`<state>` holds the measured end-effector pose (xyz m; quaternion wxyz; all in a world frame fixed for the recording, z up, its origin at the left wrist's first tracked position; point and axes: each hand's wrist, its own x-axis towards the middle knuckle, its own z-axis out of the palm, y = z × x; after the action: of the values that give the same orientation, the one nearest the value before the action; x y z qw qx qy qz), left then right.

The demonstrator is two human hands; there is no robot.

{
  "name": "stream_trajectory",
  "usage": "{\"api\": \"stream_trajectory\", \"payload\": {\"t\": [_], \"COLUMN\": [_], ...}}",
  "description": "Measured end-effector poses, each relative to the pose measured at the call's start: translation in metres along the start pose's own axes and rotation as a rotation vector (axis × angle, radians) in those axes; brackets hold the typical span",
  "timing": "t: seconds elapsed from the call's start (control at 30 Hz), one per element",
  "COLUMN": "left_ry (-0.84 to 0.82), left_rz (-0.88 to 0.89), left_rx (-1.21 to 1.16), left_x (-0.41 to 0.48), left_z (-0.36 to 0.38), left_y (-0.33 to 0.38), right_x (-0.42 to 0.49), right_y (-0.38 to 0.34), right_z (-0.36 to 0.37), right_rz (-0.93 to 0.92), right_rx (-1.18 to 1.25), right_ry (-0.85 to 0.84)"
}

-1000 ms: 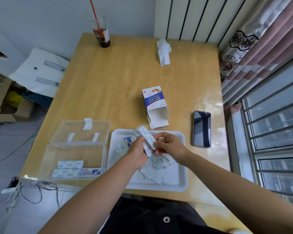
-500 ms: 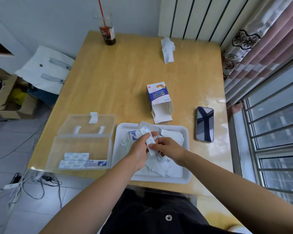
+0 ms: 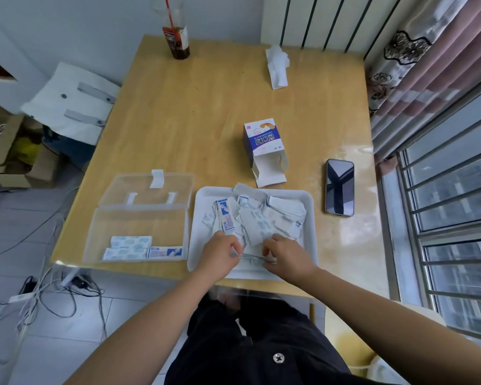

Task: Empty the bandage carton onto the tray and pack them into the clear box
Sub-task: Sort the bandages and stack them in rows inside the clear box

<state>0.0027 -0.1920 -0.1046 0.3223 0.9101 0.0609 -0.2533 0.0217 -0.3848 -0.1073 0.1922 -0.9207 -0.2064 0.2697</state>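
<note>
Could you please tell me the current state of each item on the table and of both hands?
Bandage carton: lying on its side, end flaps open.
Clear box: lid open, packed bandages inside.
Tray: holds loose bandages.
Phone: screen dark.
Drink cup: partly full.
Left hand: pinches bandage stack.
Right hand: pinches the same stack.
</note>
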Motion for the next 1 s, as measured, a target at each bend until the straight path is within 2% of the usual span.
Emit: {"api": "stream_trajectory", "payload": {"t": [0.2,0.67,0.73,0.87,0.93,1.0], "left_ry": [-0.024,-0.010,0.008,-0.014,-0.085,-0.108], "left_rz": [0.007,0.006,-0.057,-0.234,-0.240,-0.258], "left_rx": [-0.038,-0.077,-0.238,-0.890,-1.093,-1.196], "left_x": [-0.002,0.000,0.002,0.000,-0.002,-0.003], "left_z": [0.009,0.019,0.017,0.009,0.006,0.004], "left_y": [-0.004,-0.005,-0.004,0.008,0.017,0.024], "right_x": [-0.010,-0.009,-0.010,-0.006,-0.002,0.004], "right_y": [0.003,-0.003,-0.005,-0.012,-0.018,-0.026], "right_z": [0.007,0.016,0.011,0.003,0.000,-0.002], "right_rz": [0.134,0.144,0.171,0.250,0.252,0.231], "right_rx": [0.131,0.293,0.385,0.698,0.778,0.779], "right_ry": [0.050,0.154,0.155,0.157,0.170,0.173]}}
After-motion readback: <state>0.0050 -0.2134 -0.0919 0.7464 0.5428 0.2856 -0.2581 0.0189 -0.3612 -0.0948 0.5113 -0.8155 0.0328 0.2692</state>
